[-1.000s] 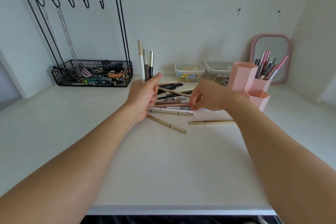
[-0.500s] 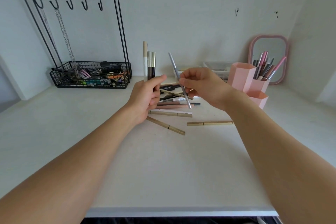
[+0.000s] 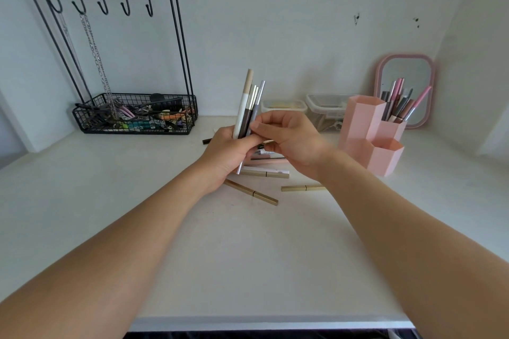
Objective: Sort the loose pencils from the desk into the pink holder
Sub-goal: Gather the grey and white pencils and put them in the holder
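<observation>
White table [image 3: 110, 215]: left hand [image 3: 228, 151] grips upright pencils [image 3: 248, 107], right hand [image 3: 286, 140] pinching one in; pink holder [image 3: 369, 129] lies right, nearer the right hand.

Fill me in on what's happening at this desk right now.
A person is gathering loose pencils off the white desk. The left hand grips an upright bundle of pencils, and the right hand pinches a silver pencil against that bundle. More loose pencils lie on the desk beneath the hands. The pink holder stands to the right, with pencils in its rear compartment only.
</observation>
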A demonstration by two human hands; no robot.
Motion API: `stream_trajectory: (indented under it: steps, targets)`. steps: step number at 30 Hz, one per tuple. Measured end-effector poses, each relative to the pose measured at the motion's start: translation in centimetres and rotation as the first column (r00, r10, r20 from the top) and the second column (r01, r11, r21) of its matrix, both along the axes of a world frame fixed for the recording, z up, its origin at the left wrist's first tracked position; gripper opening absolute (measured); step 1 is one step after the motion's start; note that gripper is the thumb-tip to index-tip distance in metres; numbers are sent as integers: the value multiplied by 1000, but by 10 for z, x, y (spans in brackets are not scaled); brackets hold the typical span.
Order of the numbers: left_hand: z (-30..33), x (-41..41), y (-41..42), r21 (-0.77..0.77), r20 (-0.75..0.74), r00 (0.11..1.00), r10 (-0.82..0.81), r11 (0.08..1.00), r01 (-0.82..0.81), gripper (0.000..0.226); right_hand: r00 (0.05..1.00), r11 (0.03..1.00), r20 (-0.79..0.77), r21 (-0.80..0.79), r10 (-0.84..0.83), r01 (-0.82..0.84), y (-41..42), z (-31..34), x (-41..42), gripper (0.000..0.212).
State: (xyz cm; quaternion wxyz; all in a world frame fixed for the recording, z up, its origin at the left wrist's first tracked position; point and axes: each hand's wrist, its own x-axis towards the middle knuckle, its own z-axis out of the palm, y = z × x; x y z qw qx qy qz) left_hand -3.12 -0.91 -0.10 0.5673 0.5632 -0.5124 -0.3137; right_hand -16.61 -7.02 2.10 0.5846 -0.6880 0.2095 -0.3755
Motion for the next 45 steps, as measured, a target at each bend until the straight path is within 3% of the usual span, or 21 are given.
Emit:
stream_trajectory:
  steps: [8,14,16,19,22,30,35,39,42,45]
  targets:
    - [4,-2,3,49,119,993,9,999,-15,36,991,988,68,-95,-120,126,5,-1,4,6]
    - [4,-2,3,-34,2,1000,5,999,-5,26,970,967,-11,-90,-241,239,-2,1,3,20]
    - [5,4,3,-38,-108,993,52,998,-57,23,935,931,-114,-187,-337,313,-11,1,-2,26]
    - [7,14,0,4,-258,953,157,987,-161,36,820,846,-418,-515,-391,140,-23,-3,-11,12]
    - [7,21,-2,48,-334,910,246,969,-244,44,700,781,-594,-619,-395,-85,-24,-8,-14,4]
    - [2,20,-4,89,-290,921,259,966,-243,42,634,738,-641,-656,-432,-160,-22,-6,-14,6]
    - [4,20,-3,29,-315,904,289,955,-296,48,592,728,-674,-655,-441,-204,-22,-2,-19,13]
    - [7,21,-2,-34,-406,860,309,935,-352,48,653,801,-639,-593,-406,-82,-26,9,-24,14]
    - [5,19,-2,-23,-360,885,295,946,-325,42,827,927,-493,-366,-271,86,-22,10,-21,16]
    - [4,12,-1,-23,-309,928,210,973,-228,57,956,988,-267,-126,-121,90,-14,7,-12,13]
